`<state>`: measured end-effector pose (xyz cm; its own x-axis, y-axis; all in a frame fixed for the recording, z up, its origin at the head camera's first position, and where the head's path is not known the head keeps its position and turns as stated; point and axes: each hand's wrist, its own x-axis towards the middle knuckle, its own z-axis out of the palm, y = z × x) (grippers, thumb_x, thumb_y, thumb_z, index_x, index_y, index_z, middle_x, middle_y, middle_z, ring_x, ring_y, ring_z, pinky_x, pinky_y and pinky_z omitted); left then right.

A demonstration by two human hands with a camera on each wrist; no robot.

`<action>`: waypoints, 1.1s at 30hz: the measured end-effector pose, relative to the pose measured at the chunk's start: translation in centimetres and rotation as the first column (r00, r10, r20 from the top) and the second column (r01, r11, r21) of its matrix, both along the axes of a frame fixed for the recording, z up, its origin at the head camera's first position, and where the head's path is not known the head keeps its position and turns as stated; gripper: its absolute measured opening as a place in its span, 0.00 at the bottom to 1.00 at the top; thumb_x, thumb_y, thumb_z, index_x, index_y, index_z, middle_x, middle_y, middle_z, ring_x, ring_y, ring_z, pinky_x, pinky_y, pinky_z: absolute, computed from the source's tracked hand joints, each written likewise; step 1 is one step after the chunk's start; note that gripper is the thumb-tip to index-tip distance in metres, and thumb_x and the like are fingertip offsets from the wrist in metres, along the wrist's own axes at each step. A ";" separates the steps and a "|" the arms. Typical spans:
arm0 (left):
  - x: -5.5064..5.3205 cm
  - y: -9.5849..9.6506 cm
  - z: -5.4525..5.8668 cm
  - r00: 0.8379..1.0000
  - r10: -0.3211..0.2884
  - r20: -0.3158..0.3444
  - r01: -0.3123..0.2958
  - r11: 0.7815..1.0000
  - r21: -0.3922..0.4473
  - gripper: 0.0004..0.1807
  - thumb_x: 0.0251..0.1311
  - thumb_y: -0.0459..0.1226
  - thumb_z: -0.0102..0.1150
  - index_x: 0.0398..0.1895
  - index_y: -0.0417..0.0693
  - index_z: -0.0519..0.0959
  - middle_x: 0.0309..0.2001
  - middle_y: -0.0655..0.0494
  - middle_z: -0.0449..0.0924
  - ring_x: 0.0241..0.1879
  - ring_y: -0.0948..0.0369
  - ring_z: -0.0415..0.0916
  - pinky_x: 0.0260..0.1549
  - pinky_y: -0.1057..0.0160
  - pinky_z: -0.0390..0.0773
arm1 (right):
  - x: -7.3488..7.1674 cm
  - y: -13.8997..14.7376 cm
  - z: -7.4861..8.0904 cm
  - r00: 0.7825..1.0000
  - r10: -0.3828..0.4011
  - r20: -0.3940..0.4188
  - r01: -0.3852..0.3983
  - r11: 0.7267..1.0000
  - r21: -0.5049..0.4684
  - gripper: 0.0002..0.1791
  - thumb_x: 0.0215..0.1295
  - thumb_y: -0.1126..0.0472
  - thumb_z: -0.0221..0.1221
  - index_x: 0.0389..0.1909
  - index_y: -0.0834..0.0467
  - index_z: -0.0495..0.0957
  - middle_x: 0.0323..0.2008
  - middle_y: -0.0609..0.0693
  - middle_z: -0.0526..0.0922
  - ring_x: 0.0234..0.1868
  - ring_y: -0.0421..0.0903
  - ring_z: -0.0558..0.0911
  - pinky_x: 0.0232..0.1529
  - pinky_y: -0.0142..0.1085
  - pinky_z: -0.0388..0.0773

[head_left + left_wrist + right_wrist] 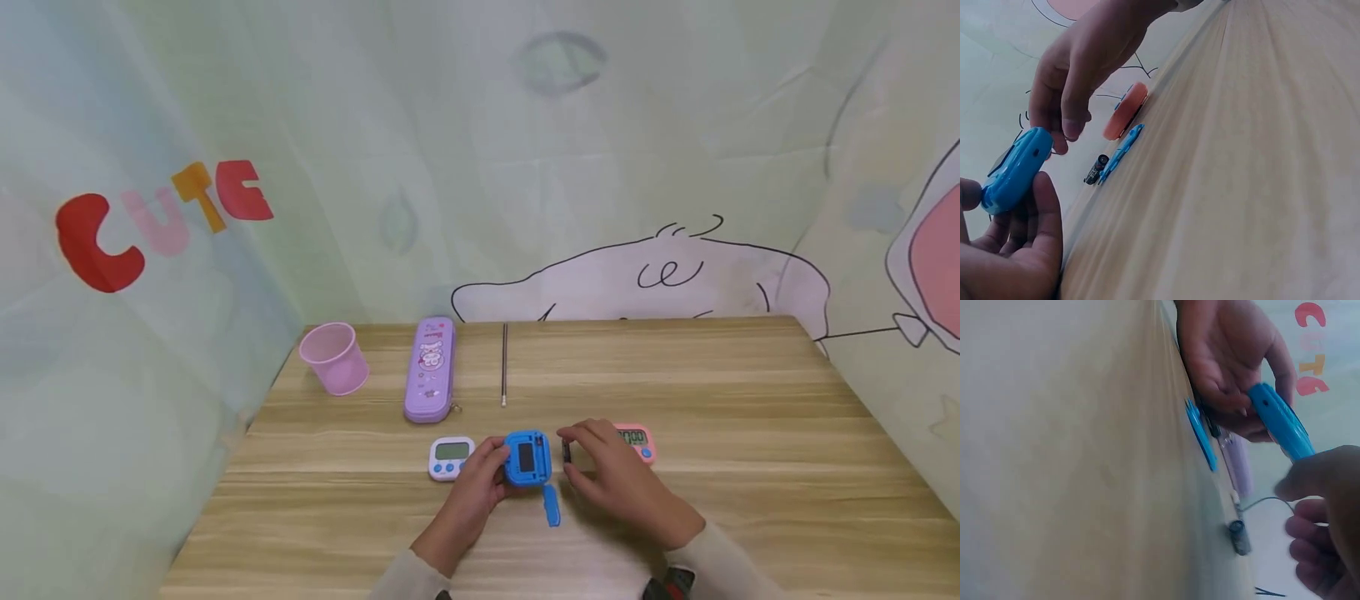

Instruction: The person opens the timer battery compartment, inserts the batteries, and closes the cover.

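Note:
My left hand (480, 479) grips a blue digital timer (518, 472) by its side, raised off the table with its back up and the battery compartment uncovered. The blue battery cover (552, 506) lies on the wood just below it. A small dark battery (1096, 169) rests on the table beside the cover. My right hand (618, 475) hovers above the battery with thumb and fingers bent and apart; the wrist views show a gap between them and the battery. A white timer (452, 451) is beside the left hand. Behind the right hand sits a pink timer (645, 442), partly hidden.
Toward the back of the wooden table (720, 375) stand a pink cup (341, 367) at the left and a purple pencil case (430, 375). A dark pencil (504, 367) lies right of the case. Printed curtains (420, 150) hang around the table.

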<state>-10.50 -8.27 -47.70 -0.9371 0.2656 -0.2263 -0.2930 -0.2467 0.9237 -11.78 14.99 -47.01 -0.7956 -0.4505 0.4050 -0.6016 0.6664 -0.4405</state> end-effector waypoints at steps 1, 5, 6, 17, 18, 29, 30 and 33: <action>0.0 0.0 0.0 1.000 0.001 -0.001 -0.001 1.000 0.002 0.22 0.74 0.42 0.43 0.61 0.33 0.65 0.56 0.41 0.73 0.49 0.55 0.76 0.47 0.57 0.81 | -0.2 0.0 0.2 1.000 0.000 -0.004 0.000 0.999 0.035 0.25 0.56 0.57 0.69 0.55 0.56 0.77 0.50 0.46 0.79 0.54 0.44 0.74 0.56 0.42 0.76; -0.1 0.2 0.0 1.000 0.003 0.003 -0.003 1.000 0.013 0.21 0.74 0.41 0.44 0.60 0.33 0.66 0.55 0.42 0.74 0.48 0.56 0.76 0.47 0.57 0.81 | -0.6 0.0 0.4 1.000 -0.007 0.016 0.004 0.984 0.178 0.29 0.56 0.53 0.68 0.59 0.58 0.76 0.53 0.50 0.78 0.57 0.48 0.74 0.60 0.45 0.73; 0.0 0.2 0.0 1.000 0.002 0.005 -0.002 1.000 0.014 0.21 0.74 0.41 0.43 0.60 0.34 0.66 0.54 0.43 0.74 0.48 0.56 0.76 0.47 0.58 0.81 | -0.7 0.0 0.4 1.000 -0.009 0.024 0.004 0.978 0.210 0.30 0.56 0.51 0.67 0.59 0.58 0.75 0.54 0.51 0.78 0.57 0.49 0.73 0.61 0.46 0.72; -0.1 0.0 0.1 1.000 -0.016 -0.007 0.016 1.000 -0.002 0.22 0.74 0.43 0.44 0.60 0.35 0.67 0.54 0.44 0.74 0.48 0.58 0.76 0.47 0.59 0.81 | -0.7 -0.2 0.1 0.999 -0.032 -0.013 0.034 0.949 0.314 0.27 0.57 0.54 0.66 0.57 0.60 0.77 0.52 0.52 0.79 0.57 0.51 0.74 0.63 0.47 0.69; -0.1 0.0 0.1 1.000 -0.019 -0.012 0.019 1.000 -0.006 0.22 0.74 0.43 0.44 0.60 0.35 0.67 0.54 0.44 0.74 0.48 0.58 0.76 0.47 0.59 0.81 | -0.7 -0.3 0.1 0.999 -0.031 -0.018 0.035 0.950 0.312 0.26 0.57 0.55 0.66 0.57 0.60 0.77 0.52 0.52 0.79 0.56 0.51 0.74 0.63 0.46 0.69; 0.0 -0.2 0.2 1.000 -0.029 0.009 0.029 0.999 -0.026 0.23 0.74 0.44 0.45 0.62 0.36 0.67 0.55 0.45 0.74 0.49 0.57 0.75 0.48 0.59 0.81 | -0.3 -0.7 0.0 0.999 -0.006 -0.040 0.017 0.959 0.283 0.23 0.56 0.57 0.66 0.52 0.62 0.80 0.47 0.53 0.81 0.51 0.51 0.77 0.58 0.47 0.74; 0.1 -0.2 0.2 1.000 -0.028 0.010 0.028 0.999 -0.030 0.23 0.74 0.45 0.44 0.62 0.36 0.67 0.55 0.46 0.74 0.49 0.57 0.75 0.48 0.59 0.81 | -0.3 -0.7 0.1 0.999 -0.004 -0.034 0.013 0.960 0.281 0.23 0.56 0.56 0.66 0.52 0.62 0.80 0.47 0.53 0.81 0.52 0.51 0.77 0.58 0.47 0.74; 0.1 -0.2 0.3 1.000 -0.025 0.016 0.026 0.999 -0.037 0.23 0.74 0.45 0.44 0.62 0.37 0.67 0.55 0.46 0.74 0.49 0.57 0.75 0.48 0.59 0.81 | -0.2 -0.7 0.1 1.000 -0.007 -0.016 0.011 0.960 0.279 0.23 0.57 0.56 0.66 0.52 0.62 0.80 0.47 0.53 0.81 0.52 0.51 0.77 0.58 0.47 0.74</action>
<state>-10.41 -8.48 -47.39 -0.9265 0.2802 -0.2513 -0.3133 -0.2042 0.9274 -11.96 14.24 -46.88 -0.7950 -0.5404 0.2755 -0.6000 0.7670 -0.2272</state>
